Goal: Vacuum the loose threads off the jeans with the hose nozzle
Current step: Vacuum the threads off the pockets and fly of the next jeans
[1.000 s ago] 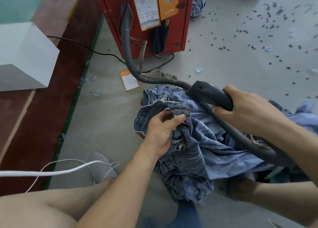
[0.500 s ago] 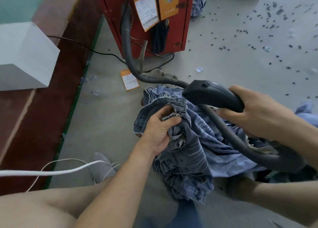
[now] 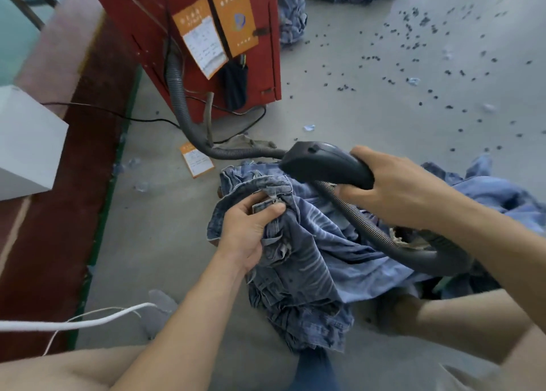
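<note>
Left hand (image 3: 251,228): nearest, pinching a fold of waistband between thumb and fingers.
Jeans (image 3: 307,260): bunched on the lap and floor, spreading toward 3 o'clock.
Right hand (image 3: 393,190): clenched round the nozzle's handle.
Hose nozzle (image 3: 322,166): dark head above the denim, long axis running 3 to 9 o'clock.
Key relation: the pinched fold lies at 7 o'clock from the nozzle tip, close, apparently not touching.
Hose (image 3: 189,125): ribbed, running to the red machine (image 3: 153,27) at 11 o'clock.
Hidden: the nozzle mouth faces away; no loose threads can be made out.
</note>
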The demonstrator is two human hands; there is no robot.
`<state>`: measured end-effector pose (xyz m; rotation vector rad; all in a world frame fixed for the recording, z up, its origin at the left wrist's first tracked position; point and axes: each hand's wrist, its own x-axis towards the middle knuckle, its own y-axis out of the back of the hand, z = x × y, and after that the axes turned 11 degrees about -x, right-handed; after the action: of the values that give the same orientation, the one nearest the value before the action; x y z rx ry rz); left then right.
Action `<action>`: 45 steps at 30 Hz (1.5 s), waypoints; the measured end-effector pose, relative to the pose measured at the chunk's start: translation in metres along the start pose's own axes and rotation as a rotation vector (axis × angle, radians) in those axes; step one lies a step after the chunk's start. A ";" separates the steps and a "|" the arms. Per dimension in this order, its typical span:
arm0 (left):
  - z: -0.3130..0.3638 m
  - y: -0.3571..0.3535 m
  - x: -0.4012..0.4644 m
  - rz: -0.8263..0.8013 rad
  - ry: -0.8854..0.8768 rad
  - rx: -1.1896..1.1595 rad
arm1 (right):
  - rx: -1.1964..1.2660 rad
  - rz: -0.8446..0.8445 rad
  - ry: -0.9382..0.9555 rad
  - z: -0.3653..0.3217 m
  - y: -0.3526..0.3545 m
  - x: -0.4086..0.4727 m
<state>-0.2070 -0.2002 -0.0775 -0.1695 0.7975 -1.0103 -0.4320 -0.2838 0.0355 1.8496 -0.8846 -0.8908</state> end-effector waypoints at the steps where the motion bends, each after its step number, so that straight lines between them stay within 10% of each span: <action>1: 0.002 -0.003 -0.001 -0.011 -0.011 0.029 | -0.007 -0.047 0.037 0.000 0.003 -0.011; 18: 0.025 -0.007 -0.009 -0.192 0.127 0.209 | 0.133 -0.043 -0.027 -0.009 -0.024 0.002; 24: 0.040 0.020 0.002 -0.201 0.293 0.298 | 0.550 0.110 -0.244 0.023 -0.002 0.014; 33: -0.003 0.048 -0.001 0.138 0.523 0.954 | -0.057 -0.165 0.048 0.037 -0.027 -0.026; 45: 0.024 0.045 0.013 -0.046 0.553 0.203 | -0.109 -0.283 0.085 0.053 -0.051 -0.029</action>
<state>-0.1564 -0.1917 -0.0885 0.2806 1.1857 -1.1932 -0.4799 -0.2617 -0.0237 1.9305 -0.5185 -1.0032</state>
